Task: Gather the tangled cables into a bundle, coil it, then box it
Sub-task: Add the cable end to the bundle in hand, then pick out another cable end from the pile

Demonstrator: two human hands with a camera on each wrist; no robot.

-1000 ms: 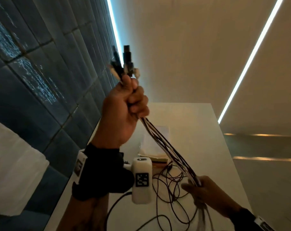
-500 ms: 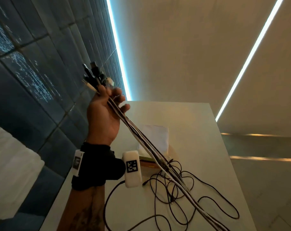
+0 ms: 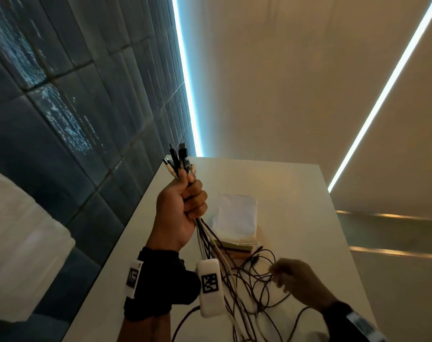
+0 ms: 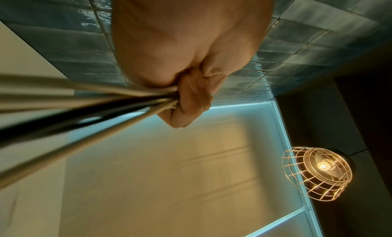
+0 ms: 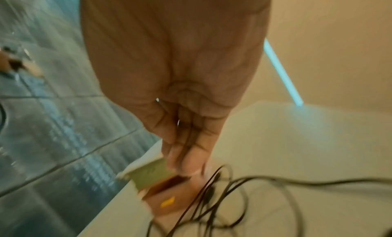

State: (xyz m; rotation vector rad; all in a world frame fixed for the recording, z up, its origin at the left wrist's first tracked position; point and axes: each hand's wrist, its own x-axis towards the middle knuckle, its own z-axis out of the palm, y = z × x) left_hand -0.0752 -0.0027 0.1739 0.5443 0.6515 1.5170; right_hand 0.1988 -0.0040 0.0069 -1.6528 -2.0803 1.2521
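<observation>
My left hand (image 3: pixel 182 208) is raised above the white table (image 3: pixel 296 193), its fist gripping a bundle of black and white cables (image 3: pixel 205 233). The plug ends (image 3: pixel 177 159) stick up out of the fist. In the left wrist view the curled fingers (image 4: pixel 191 103) squeeze the strands (image 4: pixel 84 106). The loose lengths hang down into a tangle (image 3: pixel 257 287) on the table. My right hand (image 3: pixel 299 282) is low at the tangle's right side; its fingers (image 5: pixel 186 153) look fairly straight and hold nothing, their tips by a dark loop. A small cardboard box (image 3: pixel 237 254) (image 5: pixel 157 190) lies behind the tangle.
A white sheet (image 3: pixel 234 218) lies on top of the box. A dark tiled wall (image 3: pixel 74 119) runs along the table's left edge. A white padded shape (image 3: pixel 17 243) sits at my near left. A wire-cage lamp (image 4: pixel 318 172) hangs overhead.
My left hand has come down and to the right and closed into a tight fist round the cables. My right hand, out of view half a second ago, is back at the tangle.
</observation>
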